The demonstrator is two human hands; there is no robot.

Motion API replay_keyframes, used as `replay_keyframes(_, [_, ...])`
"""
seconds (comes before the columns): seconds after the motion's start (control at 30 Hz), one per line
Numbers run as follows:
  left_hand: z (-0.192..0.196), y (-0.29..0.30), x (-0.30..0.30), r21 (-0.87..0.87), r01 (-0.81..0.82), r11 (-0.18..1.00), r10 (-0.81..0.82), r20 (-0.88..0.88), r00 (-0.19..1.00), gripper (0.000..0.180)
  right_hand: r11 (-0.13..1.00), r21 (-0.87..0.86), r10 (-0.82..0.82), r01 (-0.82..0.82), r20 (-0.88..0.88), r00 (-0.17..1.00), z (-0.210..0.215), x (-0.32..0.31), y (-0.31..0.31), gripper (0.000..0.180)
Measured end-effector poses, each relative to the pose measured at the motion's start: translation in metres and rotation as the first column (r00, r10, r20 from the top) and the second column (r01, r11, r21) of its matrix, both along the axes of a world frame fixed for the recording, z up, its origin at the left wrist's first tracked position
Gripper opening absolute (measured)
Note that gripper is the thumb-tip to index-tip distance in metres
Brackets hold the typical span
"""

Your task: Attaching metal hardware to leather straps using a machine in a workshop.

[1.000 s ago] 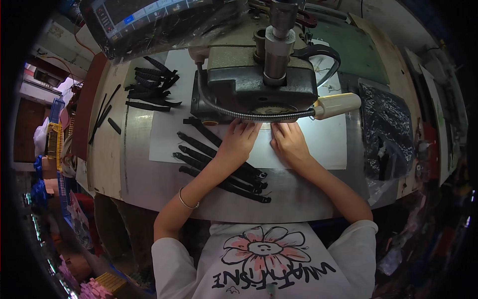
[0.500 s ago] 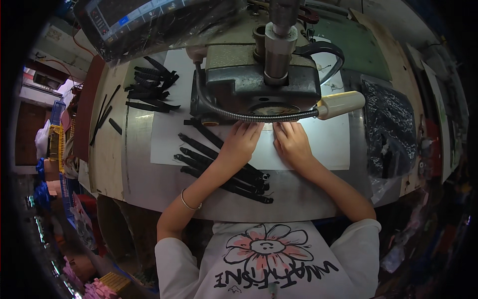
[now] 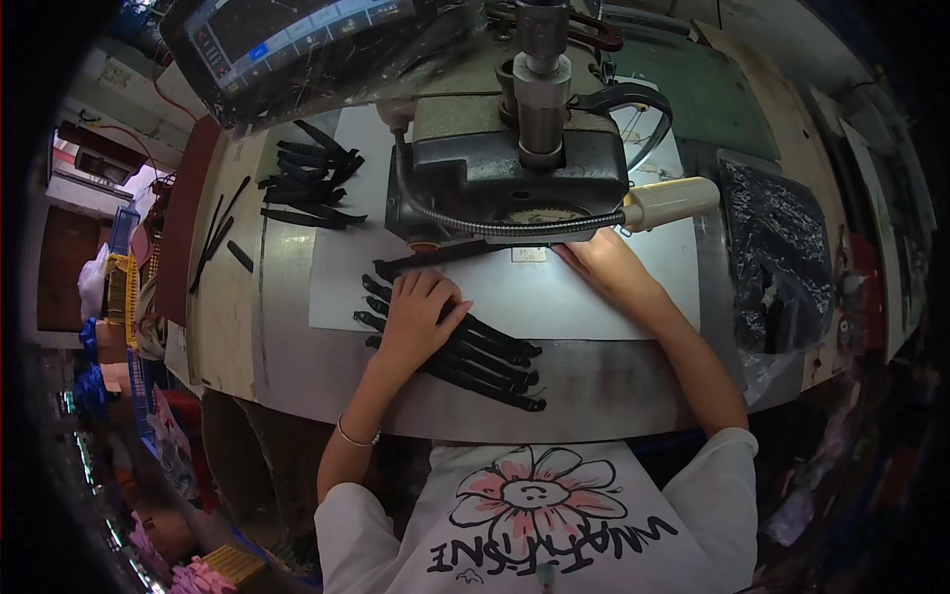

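Observation:
My left hand (image 3: 421,315) lies over a row of black fabric strips (image 3: 495,361) on the table, its fingers bent down onto them and its thumb apart. Another black strip (image 3: 435,258) runs sideways from beyond that hand to the lower front of the sewing machine head (image 3: 510,173). At the right end of this line my right hand (image 3: 606,265) is closed, its fingertips partly hidden under the machine head; what they pinch cannot be made out. Between the strip and my right hand shows a small pale plate (image 3: 529,254) on the white work surface (image 3: 633,312).
A lit lamp (image 3: 673,205) on a bendy metal neck crosses the machine's front. A second pile of black strips (image 3: 312,178) lies at the left, beside a few thin ones (image 3: 213,238). A plastic-wrapped black bundle (image 3: 777,252) lies right; a screen (image 3: 297,49) hangs upper left.
My left hand has drawn back from the machine, toward me and left, onto the strips. One strip now lies crosswise before the machine. My right hand has shifted slightly right and away from me.

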State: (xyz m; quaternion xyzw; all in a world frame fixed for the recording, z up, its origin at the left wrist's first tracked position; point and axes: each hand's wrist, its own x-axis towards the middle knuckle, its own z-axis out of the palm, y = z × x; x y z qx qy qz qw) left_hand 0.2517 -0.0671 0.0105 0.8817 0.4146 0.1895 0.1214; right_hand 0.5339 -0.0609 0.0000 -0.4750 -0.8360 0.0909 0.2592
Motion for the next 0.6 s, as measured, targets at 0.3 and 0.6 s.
replay_keyframes(0.3, [0.010,-0.021,0.056,-0.840,0.510,0.182,0.501,0.526,0.688,0.052,0.902,0.398,0.129,-0.170,0.127,0.983,-0.007,-0.006,0.000,0.011])
replay_keyframes(0.6, [0.008,-0.046,0.055,-0.869,0.492,-0.055,0.774,0.274,0.571,0.032,0.992,0.045,0.127,-0.119,-0.367,0.921,0.019,-0.112,-0.017,0.014])
